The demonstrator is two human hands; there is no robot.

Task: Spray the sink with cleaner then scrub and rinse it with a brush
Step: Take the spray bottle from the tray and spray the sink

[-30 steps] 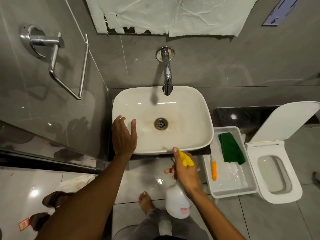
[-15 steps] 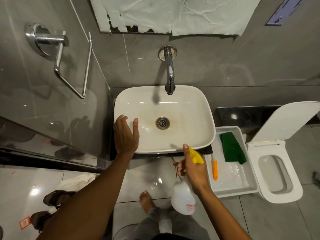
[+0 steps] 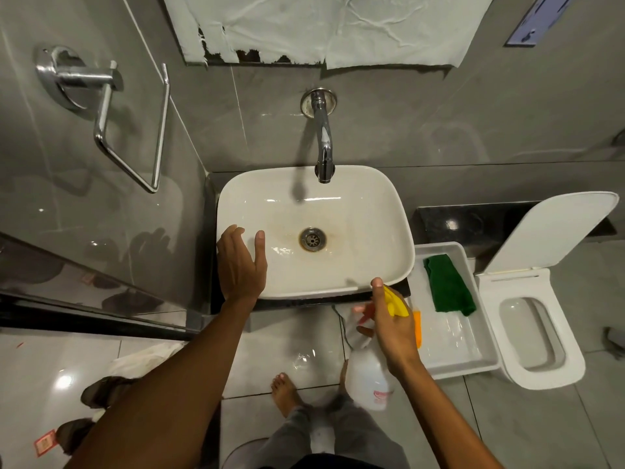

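Bare forearms w/o sleeves, left hand [image 3: 240,262] & right hand [image 3: 394,328] ungloved, grey trousers [image 3: 324,434], bare foot [image 3: 285,394]

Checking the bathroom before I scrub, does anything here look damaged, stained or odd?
Yes. The sink has a brownish stain ringing the drain, which stands out against the white basin. On the wall above the tap, a crumpled white sheet has a ragged, torn lower edge with dark patches showing.
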